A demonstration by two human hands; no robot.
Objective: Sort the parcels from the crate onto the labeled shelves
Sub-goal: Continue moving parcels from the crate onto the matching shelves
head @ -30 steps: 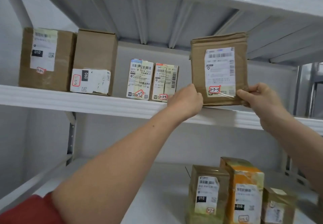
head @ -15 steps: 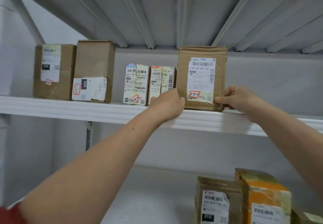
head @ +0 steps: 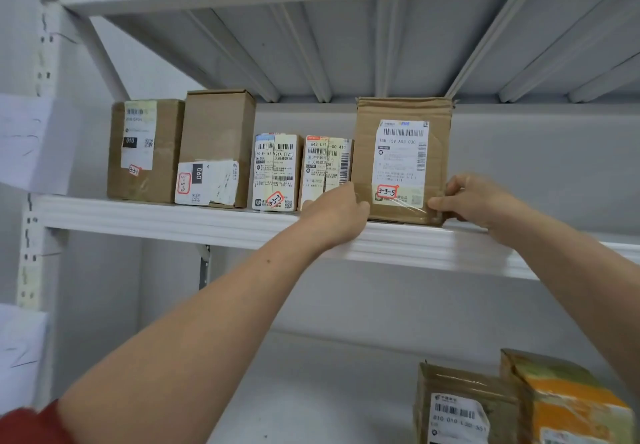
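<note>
1. The 3-3-5 parcel (head: 403,159), a brown carton with a white shipping label facing out, stands upright on the middle shelf (head: 138,215). Its bottom edge sits at the shelf's front lip.
2. Left hand (head: 337,211): fingers curled round the parcel's lower left corner, back of the hand towards the camera, grasping it.
3. Right hand (head: 474,201): pinching the lower right corner, thumb on the front face, the other fingers wrapped round the side.
4. The parcel is at the right end of a row of five. Just to its left is the 642 parcel (head: 327,170), small and covered in labels. I cannot tell whether they touch.
5. Further left come the 3-3-3 parcel (head: 277,172), the 060 box (head: 216,147) and the 010 box (head: 145,151). All stand upright, close together.
6. On the lower shelf (head: 311,374), at bottom right, a brown parcel (head: 457,405) and an orange parcel (head: 561,398) stand side by side, cut off by the frame edge.
7. White paper sheets (head: 31,142) hang on the left upright; the writing is too faint to read.
8. A red sleeve (head: 31,424) shows on the left arm at bottom left.
</note>
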